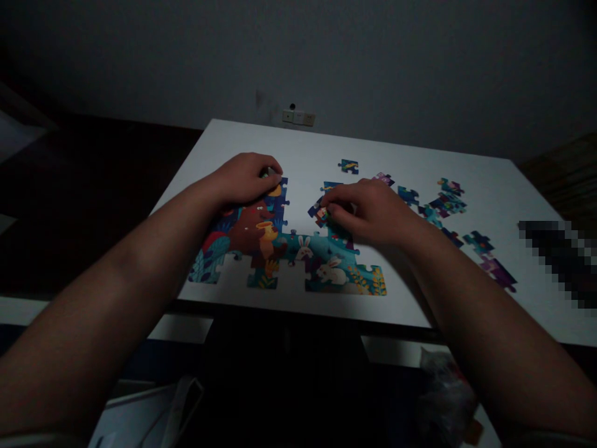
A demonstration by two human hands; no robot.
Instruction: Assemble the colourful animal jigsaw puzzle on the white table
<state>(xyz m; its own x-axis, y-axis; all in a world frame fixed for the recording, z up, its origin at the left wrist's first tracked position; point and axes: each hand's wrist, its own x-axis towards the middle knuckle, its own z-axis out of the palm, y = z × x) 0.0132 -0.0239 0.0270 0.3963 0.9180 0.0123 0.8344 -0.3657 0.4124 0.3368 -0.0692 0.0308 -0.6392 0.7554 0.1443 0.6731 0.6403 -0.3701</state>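
Note:
A partly joined jigsaw puzzle (252,233) lies near the table's front edge, showing a brown bear with a yellow pot and two white rabbits. My left hand (242,177) rests on its upper left part. The fingers are curled and the thumb and index tips press close together at the top edge. My right hand (373,208) pinches a dark blue puzzle piece (319,213) between thumb and fingers. That piece sits tilted over the gap between the puzzle's left side and its right column, part of which my right hand hides.
A single loose piece (349,166) lies beyond my right hand. Several more loose pieces (445,204) are scattered to the right on the white table (308,146). A blurred-out dark object (559,258) is at the right edge. Wall sockets (298,117) show behind.

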